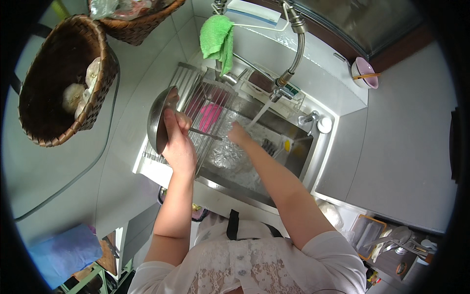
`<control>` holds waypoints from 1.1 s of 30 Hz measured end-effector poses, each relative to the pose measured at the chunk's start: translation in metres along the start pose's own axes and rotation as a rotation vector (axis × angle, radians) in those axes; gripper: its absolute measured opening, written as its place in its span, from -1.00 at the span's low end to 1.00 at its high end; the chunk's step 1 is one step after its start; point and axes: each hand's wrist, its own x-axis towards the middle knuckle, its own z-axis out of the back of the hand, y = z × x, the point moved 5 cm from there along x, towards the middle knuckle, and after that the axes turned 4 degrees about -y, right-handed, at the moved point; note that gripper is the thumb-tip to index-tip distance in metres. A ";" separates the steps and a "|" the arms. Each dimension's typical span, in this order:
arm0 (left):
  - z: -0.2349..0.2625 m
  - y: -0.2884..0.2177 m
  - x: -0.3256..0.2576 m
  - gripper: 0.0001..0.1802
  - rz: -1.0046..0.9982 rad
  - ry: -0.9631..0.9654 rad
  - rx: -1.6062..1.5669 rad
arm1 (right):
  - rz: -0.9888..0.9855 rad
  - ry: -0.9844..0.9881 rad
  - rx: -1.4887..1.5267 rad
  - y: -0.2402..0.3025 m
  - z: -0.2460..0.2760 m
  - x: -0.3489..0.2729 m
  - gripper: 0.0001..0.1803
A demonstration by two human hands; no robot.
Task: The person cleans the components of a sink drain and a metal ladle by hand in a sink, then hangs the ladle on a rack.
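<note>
My left hand (180, 147) is closed on the rim of a round metal bowl (157, 120), which is tipped on its side over the drying rack. The thumb lies along the bowl's edge. A thin dark rod (205, 134), like a utensil handle, sticks out from beside those fingers toward the sink; its other end is hidden. Over the sink basin (301, 157), my right hand (238, 135) is curled closed beside the running water (261, 112); what its fingers hold, if anything, is hidden. Below it, splashing water makes a bright, rippled patch.
A metal rod rack (188, 78) covers the sink's left side, with a pink item (210, 116) beneath. The faucet (281, 90) arches over the back, near a green cloth (215, 39). Woven baskets (105, 73) stand left; a pink-white bowl (364, 73) with chopsticks sits right.
</note>
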 end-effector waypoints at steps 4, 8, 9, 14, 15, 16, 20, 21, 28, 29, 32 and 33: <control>0.015 0.001 -0.006 -0.70 0.028 -0.026 -0.080 | 0.041 -0.235 0.457 0.106 0.047 0.022 -0.54; 0.014 0.013 -0.015 -0.71 0.115 -0.046 -0.174 | 0.117 -0.612 0.271 0.119 0.075 0.071 -0.48; 0.013 0.012 -0.017 -0.71 0.119 -0.034 -0.130 | 0.119 -0.608 0.273 0.124 0.078 0.077 -0.48; 0.010 0.024 -0.018 -0.71 0.168 0.056 -0.178 | -0.186 -0.455 0.614 0.107 0.080 0.124 -0.27; 0.012 0.025 -0.016 -0.71 0.165 0.059 -0.186 | -0.221 -0.484 0.624 0.108 0.078 0.126 -0.27; 0.013 0.025 -0.015 -0.71 0.162 0.058 -0.186 | -0.256 -0.519 0.633 0.108 0.079 0.128 -0.28; 0.010 0.025 -0.009 -0.81 0.190 0.058 -0.206 | -0.163 -0.450 0.464 0.108 0.102 0.131 -0.24; 0.012 0.027 -0.010 -0.83 0.206 0.044 -0.224 | -0.172 -0.445 0.460 0.111 0.102 0.120 -0.24; 0.016 0.029 0.001 -0.81 0.234 0.060 -0.252 | 0.335 0.256 0.320 0.103 0.066 -0.026 -0.65; 0.009 0.033 0.003 -0.76 0.269 0.096 -0.275 | 0.515 0.060 0.096 0.074 0.067 -0.042 -0.64; 0.001 0.041 0.007 -0.58 0.367 0.245 -0.150 | 0.550 0.035 -0.071 0.020 0.064 -0.085 -0.58; -0.008 0.042 0.006 -0.59 0.407 0.271 -0.192 | 0.421 0.205 -0.006 0.008 0.061 -0.095 -0.54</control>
